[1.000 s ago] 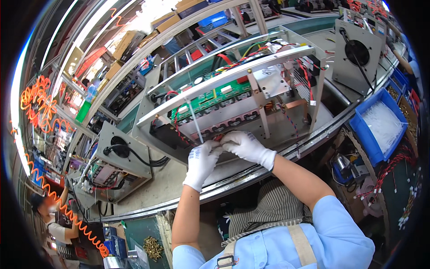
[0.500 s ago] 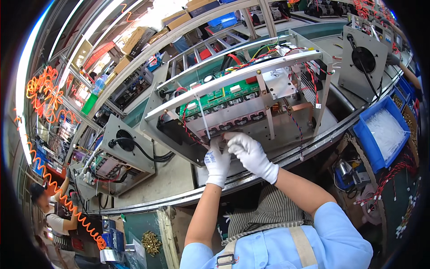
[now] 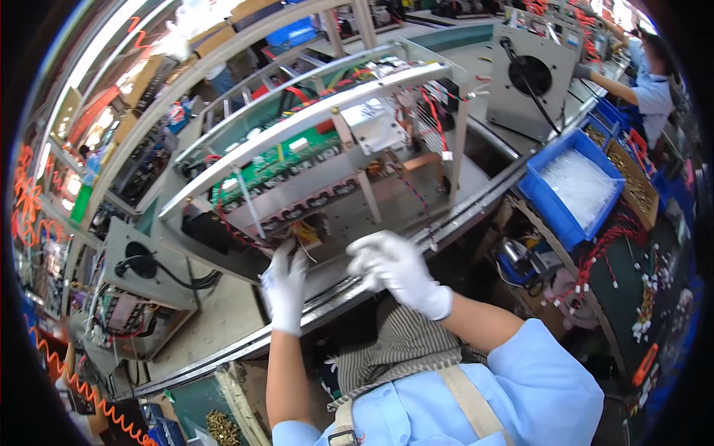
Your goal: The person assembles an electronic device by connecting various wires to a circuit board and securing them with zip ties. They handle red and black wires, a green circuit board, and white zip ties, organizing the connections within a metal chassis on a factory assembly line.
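Left hand (image 3: 285, 286), white glove, fingertips on red wires (image 3: 236, 230) at front edge of open metal chassis (image 3: 335, 171). Right hand (image 3: 398, 269) gloved, blurred, just beside left, off chassis. Blue bin (image 3: 576, 186) well right.

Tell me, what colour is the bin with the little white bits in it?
The bin is blue, seen in the head view, to the right of the gloved right hand.

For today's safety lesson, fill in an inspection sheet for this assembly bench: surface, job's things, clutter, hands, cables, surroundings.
Surface: grey bench, long, metal-edged.
Job's things: open metal frame with green circuit board.
Clutter: blue bin of white parts at right.
Hands: left hand, gloved, at the frame's wires; right hand, gloved, raised, blurred.
Cables: red wires inside frame; orange coiled hose.
Surroundings: fan panel; another worker far right.
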`<state>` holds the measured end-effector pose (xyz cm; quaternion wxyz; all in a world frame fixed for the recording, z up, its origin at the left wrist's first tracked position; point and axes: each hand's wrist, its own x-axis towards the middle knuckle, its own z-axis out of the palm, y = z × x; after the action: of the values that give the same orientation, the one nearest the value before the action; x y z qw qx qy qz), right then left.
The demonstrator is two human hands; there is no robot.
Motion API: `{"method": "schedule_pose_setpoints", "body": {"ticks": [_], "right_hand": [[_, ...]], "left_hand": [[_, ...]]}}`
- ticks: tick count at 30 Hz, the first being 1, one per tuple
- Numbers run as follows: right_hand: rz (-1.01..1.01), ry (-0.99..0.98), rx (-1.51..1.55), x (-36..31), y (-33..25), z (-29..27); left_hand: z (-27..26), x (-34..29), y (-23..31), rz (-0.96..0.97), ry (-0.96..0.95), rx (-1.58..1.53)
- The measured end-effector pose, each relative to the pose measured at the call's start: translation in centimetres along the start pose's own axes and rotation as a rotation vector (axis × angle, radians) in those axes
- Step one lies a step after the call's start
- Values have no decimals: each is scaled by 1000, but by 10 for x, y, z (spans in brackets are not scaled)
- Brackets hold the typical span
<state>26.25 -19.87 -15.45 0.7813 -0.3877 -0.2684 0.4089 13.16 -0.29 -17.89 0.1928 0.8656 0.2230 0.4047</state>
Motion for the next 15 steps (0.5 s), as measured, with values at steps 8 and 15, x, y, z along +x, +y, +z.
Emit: {"method": "schedule_pose_setpoints", "body": {"ticks": [8, 15], "right_hand": [[-65, 501, -428, -47, -38, -129], [-218, 356, -368, 7, -20, -100]], "left_hand": [[2, -29, 94, -394, -328, -502], [14, -44, 110, -289, -498, -413]]}}
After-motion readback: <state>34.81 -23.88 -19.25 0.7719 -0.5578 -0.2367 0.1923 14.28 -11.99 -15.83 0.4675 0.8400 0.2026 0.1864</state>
